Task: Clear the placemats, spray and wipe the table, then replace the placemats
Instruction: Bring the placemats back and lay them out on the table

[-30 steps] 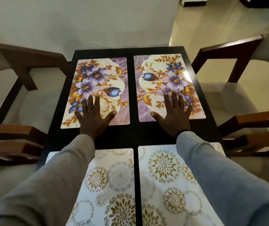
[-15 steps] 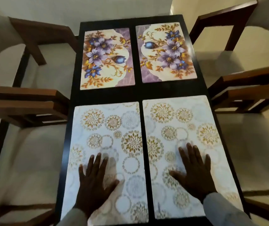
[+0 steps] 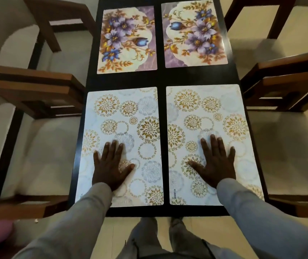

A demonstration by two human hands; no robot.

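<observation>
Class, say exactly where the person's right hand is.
The right hand lies flat on the near-right circle-patterned placemat, across from the left hand.

Dark rectangular table [image 3: 159, 79], glossy top. Four placemats flat on it, apart: two floral [image 3: 128, 39] [image 3: 196, 33] at far end, two gold-medallion [image 3: 140, 113] [image 3: 224, 105] at near end.

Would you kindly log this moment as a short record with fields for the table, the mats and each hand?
table: dark table, four mats on it
far mats: two floral placemats, untouched
near mats: two circle-pattern placemats
left hand: flat on near left mat, fingers straight
right hand: flat on near right mat, fingers spread
surroundings: wooden chairs at both sides
</observation>
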